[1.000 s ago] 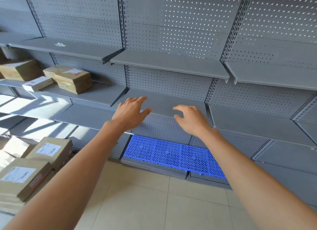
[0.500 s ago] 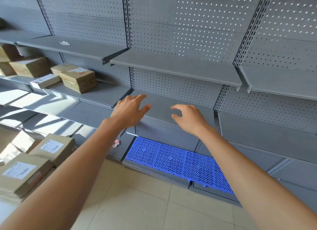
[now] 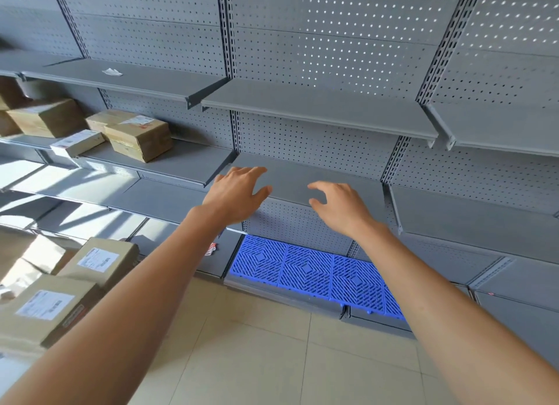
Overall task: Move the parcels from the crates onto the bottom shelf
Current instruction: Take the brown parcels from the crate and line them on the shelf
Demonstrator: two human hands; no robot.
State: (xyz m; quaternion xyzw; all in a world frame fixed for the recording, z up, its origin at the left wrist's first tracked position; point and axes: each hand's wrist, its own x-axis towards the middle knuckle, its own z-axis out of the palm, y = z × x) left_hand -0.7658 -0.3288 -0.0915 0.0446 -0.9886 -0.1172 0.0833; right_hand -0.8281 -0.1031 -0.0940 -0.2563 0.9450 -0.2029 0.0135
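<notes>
Head view: my left hand [image 3: 234,193] and right hand [image 3: 338,206] hover empty, fingers loosely spread, well apart. The brown cardboard labelled parcels [image 3: 45,308] lie lower left, nearer my left hand; the blue plastic-grid bottom shelf [image 3: 308,271] runs crosswise below.

Your view tilts up and swings a little left across the three pictures: the blue mat [image 3: 314,280] on the bottom shelf sits lower in the frame, and more boxes on the shelf [image 3: 133,135] appear at the left edge. Your left hand [image 3: 236,193] and right hand [image 3: 341,208] rise slightly with it, fingers spread, holding nothing, no closer together.
</notes>
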